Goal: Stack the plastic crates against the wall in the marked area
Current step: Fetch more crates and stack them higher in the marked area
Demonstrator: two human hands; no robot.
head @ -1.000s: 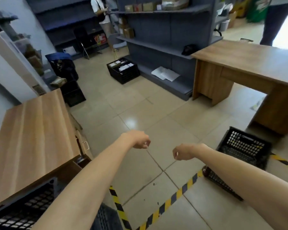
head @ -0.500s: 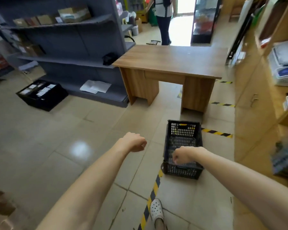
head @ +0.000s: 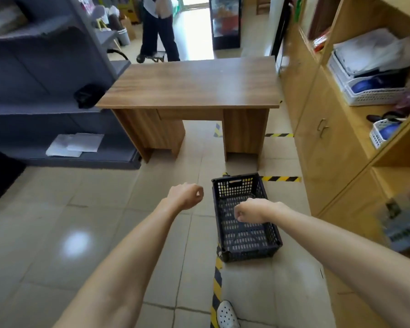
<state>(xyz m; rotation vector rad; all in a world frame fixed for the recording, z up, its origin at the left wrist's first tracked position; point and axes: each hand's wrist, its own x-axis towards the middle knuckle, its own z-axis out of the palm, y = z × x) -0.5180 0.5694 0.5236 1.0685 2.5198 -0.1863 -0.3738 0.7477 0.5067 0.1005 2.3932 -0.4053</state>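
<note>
Both bare arms stretched forward, left hand (head: 187,196) loosely clenched and empty, right hand (head: 251,209) curled into a loose fist above the black plastic crate (head: 245,235), crate empty on the floor just beyond yellow-black tape (head: 217,278), wooden desk (head: 192,86) further ahead.

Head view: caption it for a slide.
Both hands, left and right, loosely closed and empty above a black plastic crate on the floor.
</note>
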